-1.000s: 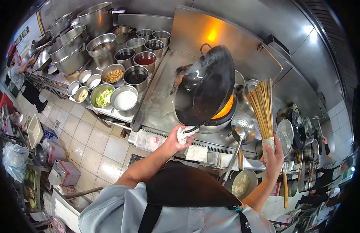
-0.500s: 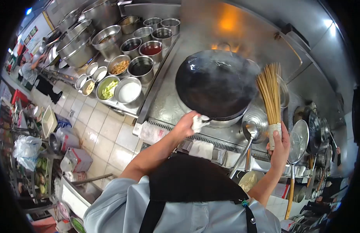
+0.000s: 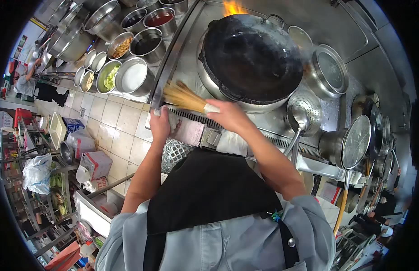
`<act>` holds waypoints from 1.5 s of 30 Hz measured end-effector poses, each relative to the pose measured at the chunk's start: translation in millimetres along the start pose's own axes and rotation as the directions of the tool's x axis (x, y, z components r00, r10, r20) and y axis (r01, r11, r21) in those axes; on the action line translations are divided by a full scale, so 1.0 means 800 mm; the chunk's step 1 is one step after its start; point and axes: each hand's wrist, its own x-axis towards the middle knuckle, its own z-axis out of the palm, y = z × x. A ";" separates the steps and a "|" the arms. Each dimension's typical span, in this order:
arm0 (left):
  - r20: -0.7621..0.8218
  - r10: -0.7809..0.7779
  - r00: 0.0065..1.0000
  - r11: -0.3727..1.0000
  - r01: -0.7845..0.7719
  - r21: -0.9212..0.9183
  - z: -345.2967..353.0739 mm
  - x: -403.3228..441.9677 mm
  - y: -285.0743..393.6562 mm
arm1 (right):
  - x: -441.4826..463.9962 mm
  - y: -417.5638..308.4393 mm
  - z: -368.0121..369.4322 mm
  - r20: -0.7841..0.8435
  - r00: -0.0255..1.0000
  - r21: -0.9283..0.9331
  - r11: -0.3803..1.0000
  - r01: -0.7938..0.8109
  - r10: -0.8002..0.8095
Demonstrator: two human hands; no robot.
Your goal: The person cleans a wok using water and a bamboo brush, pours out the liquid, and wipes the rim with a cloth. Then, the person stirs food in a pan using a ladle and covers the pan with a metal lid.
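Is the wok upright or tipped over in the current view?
Upright: the wok sits mouth-up on the metal ring, its dark interior facing the camera.

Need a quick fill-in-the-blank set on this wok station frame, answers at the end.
1. The bamboo brush is held in the person's ____ hand.
2. In the picture, the metal pot with white contents stands to the ____ of the wok.
3. The person's apron is ____ in colour.

Missing words: right; left; black.

The tan stick brush (image 3: 187, 96), white-wrapped at its grip, points left near a bunched white cloth (image 3: 158, 111).
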 end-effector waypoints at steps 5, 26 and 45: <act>0.045 -0.078 0.996 0.994 0.082 -0.071 -0.005 0.021 -0.022 | -0.048 0.019 -0.029 0.241 0.959 -0.324 0.944 -0.064 0.148; 0.748 -0.113 0.654 0.256 0.746 -0.615 -0.118 0.004 -0.084 | -0.120 -0.141 -0.033 -0.362 0.932 0.129 0.991 0.030 0.019; 0.840 -0.030 0.541 0.224 0.823 -0.522 -0.195 -0.049 -0.079 | -0.353 0.112 0.133 -0.676 0.217 0.265 0.507 -0.820 0.704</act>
